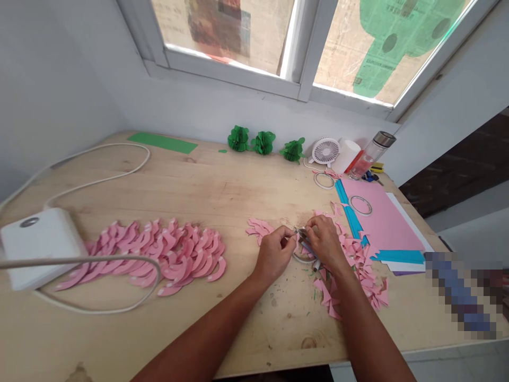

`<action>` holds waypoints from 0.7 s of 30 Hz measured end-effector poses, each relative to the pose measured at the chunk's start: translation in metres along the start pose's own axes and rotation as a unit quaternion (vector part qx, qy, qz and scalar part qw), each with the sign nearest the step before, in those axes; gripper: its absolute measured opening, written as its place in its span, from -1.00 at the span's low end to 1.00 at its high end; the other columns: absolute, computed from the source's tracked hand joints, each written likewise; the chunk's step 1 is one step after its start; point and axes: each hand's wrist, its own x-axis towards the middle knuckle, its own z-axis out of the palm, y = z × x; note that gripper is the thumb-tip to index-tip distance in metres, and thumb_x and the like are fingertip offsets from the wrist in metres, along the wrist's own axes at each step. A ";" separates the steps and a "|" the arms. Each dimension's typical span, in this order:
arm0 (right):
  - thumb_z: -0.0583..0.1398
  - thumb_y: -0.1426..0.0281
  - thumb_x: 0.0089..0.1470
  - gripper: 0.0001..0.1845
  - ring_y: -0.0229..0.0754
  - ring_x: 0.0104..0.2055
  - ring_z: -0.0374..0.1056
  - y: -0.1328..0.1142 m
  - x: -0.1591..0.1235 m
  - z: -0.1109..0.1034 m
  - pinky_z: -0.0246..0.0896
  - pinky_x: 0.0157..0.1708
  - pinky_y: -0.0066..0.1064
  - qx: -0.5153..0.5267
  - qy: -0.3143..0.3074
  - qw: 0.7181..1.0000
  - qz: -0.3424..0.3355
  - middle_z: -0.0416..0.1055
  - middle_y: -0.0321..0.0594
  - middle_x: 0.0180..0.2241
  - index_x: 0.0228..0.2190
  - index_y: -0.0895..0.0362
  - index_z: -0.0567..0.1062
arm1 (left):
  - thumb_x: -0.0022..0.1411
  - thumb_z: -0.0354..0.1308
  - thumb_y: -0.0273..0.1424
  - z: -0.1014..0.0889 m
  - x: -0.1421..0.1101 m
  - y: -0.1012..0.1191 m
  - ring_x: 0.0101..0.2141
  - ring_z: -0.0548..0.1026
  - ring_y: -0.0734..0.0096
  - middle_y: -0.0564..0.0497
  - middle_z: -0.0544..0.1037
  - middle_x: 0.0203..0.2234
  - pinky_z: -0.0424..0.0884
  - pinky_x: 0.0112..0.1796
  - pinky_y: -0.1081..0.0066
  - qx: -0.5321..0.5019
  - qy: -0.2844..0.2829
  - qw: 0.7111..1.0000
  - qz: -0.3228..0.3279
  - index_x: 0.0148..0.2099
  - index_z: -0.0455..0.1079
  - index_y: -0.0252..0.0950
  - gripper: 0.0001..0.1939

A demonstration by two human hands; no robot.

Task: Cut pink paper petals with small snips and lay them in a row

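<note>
While curved pink paper strips [191, 255] lay heaped at our left and jagged pink paper scraps [368, 278] crowded our right forearm [360, 313], we held both hands above a round white tape roll [303, 259] on the pale wooden table [222, 193]. Our left hand [277, 250] pinched a small pink paper piece [297, 239], mostly hidden; our right hand [324, 241] closed its fingers on a dull metal tool [302, 234].

One small fan [325, 152] stands alone. Left of it are three green paper ornaments [262, 142], one green strip [163, 142] and one white box [43, 249]; right of it, one bottle [369, 155]. Nearer than it are three white rings [324, 188], two hands [276, 252] and uncountably many pink pieces [186, 254].
</note>
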 end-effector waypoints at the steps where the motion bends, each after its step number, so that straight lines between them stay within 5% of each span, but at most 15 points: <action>1: 0.05 0.42 0.05 -0.90 -0.09 -0.23 0.20 -0.001 0.000 0.000 0.06 -0.18 -0.26 0.007 -0.003 1.000 -0.001 0.34 -0.16 -0.38 -0.47 0.11 0.34 | 0.05 0.07 -0.38 0.000 0.001 0.000 -0.67 0.22 0.61 0.15 0.29 -0.69 0.12 -0.62 0.58 -0.029 0.008 0.999 -0.015 -0.52 0.29 -0.30 -0.86; 8: 0.06 0.39 0.06 -0.89 -0.13 -0.22 0.21 -0.014 -0.003 -0.006 0.09 -0.17 -0.28 0.153 -0.021 0.988 -0.003 0.34 -0.20 -0.36 -0.46 0.10 0.35 | 0.02 0.12 -0.29 -0.001 0.005 0.004 -0.78 0.12 0.69 0.19 0.28 -0.70 0.03 -0.75 0.61 -0.199 0.040 0.973 -0.106 -0.45 0.26 -0.31 -0.82; 15: 0.09 0.28 0.05 -0.83 -0.23 -0.35 0.23 -0.024 -0.004 -0.010 0.19 -0.37 -0.41 0.345 -0.076 0.933 0.069 0.30 -0.24 -0.40 -0.44 0.13 0.35 | -0.03 0.17 -0.32 0.000 0.006 -0.001 -0.77 0.14 0.69 0.17 0.34 -0.68 0.04 -0.75 0.63 -0.241 0.040 0.963 -0.114 -0.40 0.27 -0.31 -0.81; 21: 0.09 0.26 0.03 -0.82 -0.26 -0.40 0.23 -0.028 -0.003 -0.011 0.20 -0.43 -0.43 0.347 -0.090 0.931 0.068 0.31 -0.26 -0.42 -0.44 0.12 0.35 | -0.08 0.18 -0.40 0.000 0.008 -0.003 -0.70 0.23 0.66 0.11 0.43 -0.62 0.11 -0.68 0.63 -0.236 0.044 0.966 -0.091 -0.36 0.27 -0.33 -0.80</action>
